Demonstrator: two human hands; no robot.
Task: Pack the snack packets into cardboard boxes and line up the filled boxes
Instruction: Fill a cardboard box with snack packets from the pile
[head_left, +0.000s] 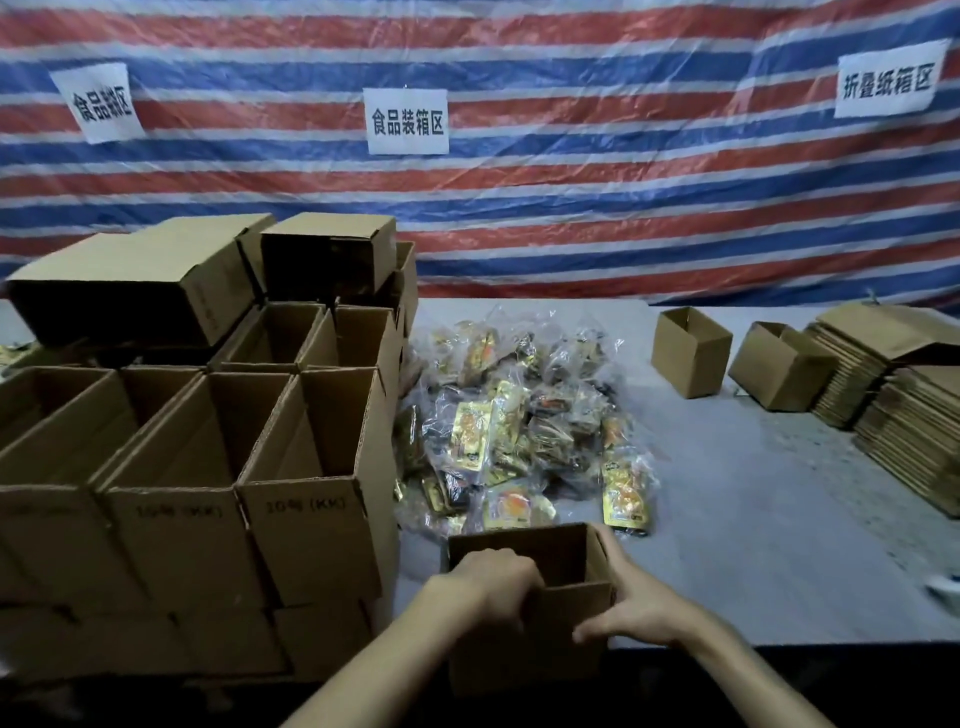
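Observation:
A small open cardboard box (540, 556) stands at the table's near edge in front of me. My left hand (493, 582) grips its near left rim, fingers curled over the edge. My right hand (631, 597) holds its right side, thumb on the front wall and fingers along the side wall. What lies inside the box is hidden. Just beyond it lies a heap of snack packets (524, 421) in clear wrap with yellow and orange labels. Open boxes (311, 467) are stacked in rows on the left.
Two small open boxes (691, 351) (779, 371) stand at the far right, beside stacks of flattened cartons (904, 415). A striped tarp with paper signs (408, 120) hangs behind. The grey table (753, 545) stretches to the right. Something white (946, 587) lies at the right edge.

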